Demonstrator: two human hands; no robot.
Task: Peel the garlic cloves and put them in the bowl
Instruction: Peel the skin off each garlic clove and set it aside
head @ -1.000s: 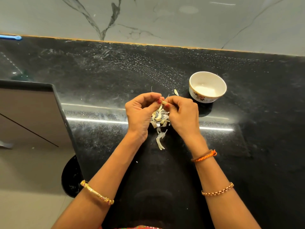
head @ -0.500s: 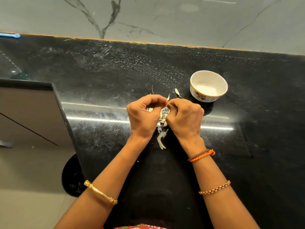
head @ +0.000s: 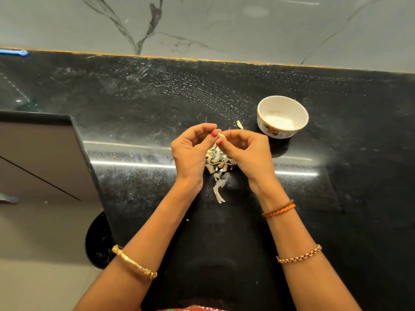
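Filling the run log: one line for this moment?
hands: pinch clove | skins: counter | bowl: right

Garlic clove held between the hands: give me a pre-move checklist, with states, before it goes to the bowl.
1. Garlic clove held: ok, pinched between left hand and right hand.
2. Clove fully peeled: cannot tell, fingers cover most of it.
3. Bowl upright, mouth unobstructed: ok.
4. Bowl placement: ok, on the counter beyond and to the right of the right hand.
5. Peels kept out of bowl: ok, piled under the hands.
6. Cloves already in bowl: cannot tell.
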